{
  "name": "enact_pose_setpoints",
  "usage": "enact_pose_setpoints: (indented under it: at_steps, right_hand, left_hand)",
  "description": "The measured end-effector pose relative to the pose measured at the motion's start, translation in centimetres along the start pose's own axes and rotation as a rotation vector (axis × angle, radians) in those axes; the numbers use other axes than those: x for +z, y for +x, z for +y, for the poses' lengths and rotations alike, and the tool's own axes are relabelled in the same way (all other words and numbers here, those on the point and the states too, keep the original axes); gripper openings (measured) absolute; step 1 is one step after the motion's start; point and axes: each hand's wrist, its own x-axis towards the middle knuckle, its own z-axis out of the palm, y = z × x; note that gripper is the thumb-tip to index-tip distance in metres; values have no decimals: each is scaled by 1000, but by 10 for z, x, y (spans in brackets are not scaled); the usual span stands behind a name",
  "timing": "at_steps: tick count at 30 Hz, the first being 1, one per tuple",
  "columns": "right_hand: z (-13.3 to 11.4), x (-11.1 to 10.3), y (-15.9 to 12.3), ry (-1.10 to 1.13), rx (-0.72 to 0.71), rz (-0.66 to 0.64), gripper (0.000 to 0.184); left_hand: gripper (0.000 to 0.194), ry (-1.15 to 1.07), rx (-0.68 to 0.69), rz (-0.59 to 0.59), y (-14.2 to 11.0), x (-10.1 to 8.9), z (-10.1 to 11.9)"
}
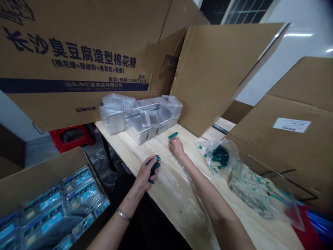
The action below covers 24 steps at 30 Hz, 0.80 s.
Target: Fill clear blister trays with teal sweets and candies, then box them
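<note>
My left hand (pixel 146 172) is closed around several small dark teal pieces (pixel 154 168), which show between the thumb and fingers over the table's near edge. Farther along the table, my right hand (pixel 177 147) has its fingers curled together against a short row of teal pieces (pixel 173 135). What its fingertips pinch, if anything, is hidden. A clear plastic tray strip (pixel 173 182) with moulded hollows lies on the wooden table (pixel 145 150) between my forearms. To the right, an open clear bag (pixel 235 152) holds more teal pieces (pixel 220 156).
Stacked clear plastic trays (pixel 148 130) stand at the table's far end, below a large printed carton (pixel 85 31). A bag of pastel pieces (pixel 256 187) lies at right. At lower left, an open carton (pixel 49 163) holds blue-labelled packs, near a red stool (pixel 71 139).
</note>
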Motion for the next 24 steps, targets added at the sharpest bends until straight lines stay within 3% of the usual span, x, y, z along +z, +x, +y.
enact_pose_setpoints:
  at_steps: [6, 10, 13, 17, 20, 24]
  right_hand:
    - [11, -3, -1, -18, -41, -43, 27]
    - [2, -16, -8, 40, -68, -16, 25]
    - [-19, -35, -27, 381, -52, -53, 22]
    - [-50, -64, -65, 917, -46, -268, 30]
    - [-61, -76, -86, 1007, -81, -227, 27]
    - [-60, -80, -98, 1085, 48, -146, 25]
  left_hand:
    - [38, -26, -41, -20, 0, -1, 0]
    - [38, -60, -50, -33, 2, -1, 0]
    - [38, -84, -37, -36, 4, 2, 4]
    - [34, -73, -23, -46, 3, 9, 10]
    - [34, -45, -16, -82, -1, 16, 11]
    - [35, -25, -1, -127, -6, 24, 9]
